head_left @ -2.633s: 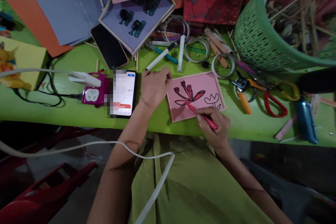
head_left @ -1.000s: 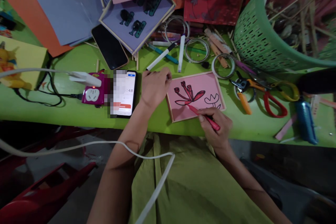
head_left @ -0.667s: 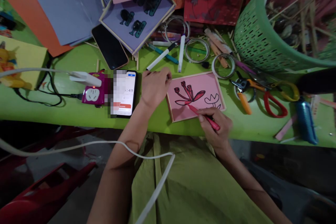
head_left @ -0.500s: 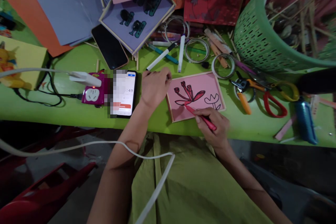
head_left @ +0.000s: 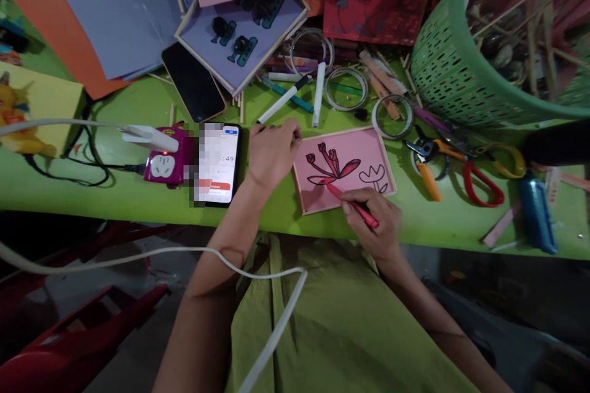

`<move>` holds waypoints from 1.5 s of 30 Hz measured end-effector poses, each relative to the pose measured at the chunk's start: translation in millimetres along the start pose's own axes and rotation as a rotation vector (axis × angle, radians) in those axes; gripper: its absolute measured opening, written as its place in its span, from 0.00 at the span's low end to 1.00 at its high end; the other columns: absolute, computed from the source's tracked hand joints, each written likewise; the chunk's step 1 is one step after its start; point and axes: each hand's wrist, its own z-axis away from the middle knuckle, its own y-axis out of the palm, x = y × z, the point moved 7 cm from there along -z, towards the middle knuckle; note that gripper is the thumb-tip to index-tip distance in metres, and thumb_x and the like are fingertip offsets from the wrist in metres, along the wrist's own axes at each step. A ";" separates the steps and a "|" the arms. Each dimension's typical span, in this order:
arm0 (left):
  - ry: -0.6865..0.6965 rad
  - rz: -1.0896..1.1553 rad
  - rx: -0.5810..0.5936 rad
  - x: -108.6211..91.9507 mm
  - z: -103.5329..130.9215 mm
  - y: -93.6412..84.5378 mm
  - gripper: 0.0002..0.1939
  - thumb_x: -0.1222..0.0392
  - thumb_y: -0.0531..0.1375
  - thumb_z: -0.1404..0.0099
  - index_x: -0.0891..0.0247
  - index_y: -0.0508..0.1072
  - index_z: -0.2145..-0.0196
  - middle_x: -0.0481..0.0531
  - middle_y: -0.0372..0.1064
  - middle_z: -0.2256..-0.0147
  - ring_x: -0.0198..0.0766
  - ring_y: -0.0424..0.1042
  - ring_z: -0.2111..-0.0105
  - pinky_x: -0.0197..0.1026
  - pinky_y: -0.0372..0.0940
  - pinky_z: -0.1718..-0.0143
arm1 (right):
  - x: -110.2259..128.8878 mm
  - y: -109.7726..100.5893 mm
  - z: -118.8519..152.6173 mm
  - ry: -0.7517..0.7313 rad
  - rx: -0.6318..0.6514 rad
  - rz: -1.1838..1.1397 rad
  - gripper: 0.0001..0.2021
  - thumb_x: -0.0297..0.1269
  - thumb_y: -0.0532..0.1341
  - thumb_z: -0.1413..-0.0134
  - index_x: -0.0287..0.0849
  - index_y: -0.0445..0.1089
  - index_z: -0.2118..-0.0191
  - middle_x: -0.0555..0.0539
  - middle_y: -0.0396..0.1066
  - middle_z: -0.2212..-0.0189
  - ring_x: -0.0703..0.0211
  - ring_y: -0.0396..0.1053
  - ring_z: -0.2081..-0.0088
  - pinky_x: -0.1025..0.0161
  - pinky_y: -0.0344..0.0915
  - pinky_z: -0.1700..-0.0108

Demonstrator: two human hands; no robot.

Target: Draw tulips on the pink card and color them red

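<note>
My right hand (head_left: 375, 218) grips a red marker (head_left: 357, 206), its tip on the lower left petal of a flower drawing. The drawing is on a pink card (head_left: 343, 147) framed with thin wooden strips. Black outlines show one flower with red filling in its buds and petals, and a second, unfilled flower at the right. Resting on the table at the frame's left edge, my left hand (head_left: 275, 150) is closed, its fingers loosely curled with nothing visible in them. Just beyond it lies a white marker with a black cap (head_left: 283, 99).
A lit phone (head_left: 224, 166) and a purple socket block (head_left: 161, 163) are to the left. Rolls of tape (head_left: 391, 116), pliers (head_left: 426, 163) and red-handled scissors (head_left: 482, 184) lie to the right, below a green basket (head_left: 442, 55). A white cable (head_left: 184, 250) crosses in front of me.
The red marker's tip and my right hand have shifted very slightly along the lower left petal. My left hand stays where it was.
</note>
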 end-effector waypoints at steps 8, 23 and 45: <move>0.004 -0.017 0.002 0.1 -0.2 0.7 0.10 0.61 0.55 0.24 0.55 0.76 0.52 0.53 0.84 0.58 0.50 0.81 0.53 0.55 0.62 0.41 | 3.1 1.0 -0.3 -0.044 -0.008 0.004 0.06 0.29 0.63 0.37 0.48 0.75 0.59 0.50 0.81 0.69 0.56 0.78 0.70 0.59 0.71 0.67; -0.004 -0.002 0.012 -0.3 0.1 -0.1 0.10 0.61 0.55 0.24 0.54 0.76 0.53 0.53 0.84 0.57 0.51 0.81 0.53 0.56 0.61 0.40 | 0.9 2.3 -0.1 -0.043 0.016 0.004 0.08 0.28 0.63 0.38 0.48 0.76 0.58 0.49 0.82 0.67 0.54 0.79 0.69 0.57 0.73 0.66; -0.009 0.001 0.014 -0.3 0.4 -0.6 0.09 0.62 0.55 0.24 0.54 0.75 0.54 0.52 0.84 0.57 0.50 0.81 0.53 0.54 0.61 0.41 | 5.6 4.9 -2.6 -0.093 0.050 -0.001 0.08 0.28 0.63 0.37 0.48 0.75 0.56 0.49 0.82 0.66 0.55 0.80 0.68 0.58 0.73 0.66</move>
